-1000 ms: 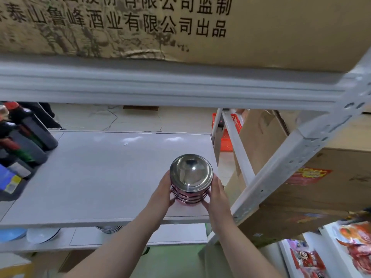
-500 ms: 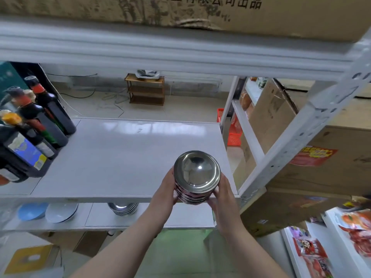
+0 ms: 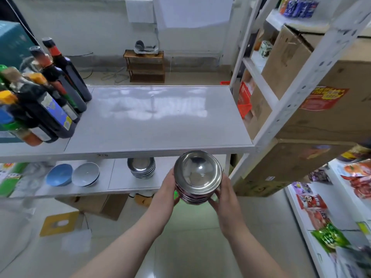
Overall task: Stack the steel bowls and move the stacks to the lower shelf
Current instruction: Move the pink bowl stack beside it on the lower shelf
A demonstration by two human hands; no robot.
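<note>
Carrying stack of steel bowls off upper shelf, now lowered below its front edge; left hand, right hand clasp its sides. Lower shelf at 10 o'clock, earlier stack waiting there.

bottles on upper shelf, left end | second bowl stack on lower shelf, two dishes left of it | held stack apparently in front of shelf edge
</note>
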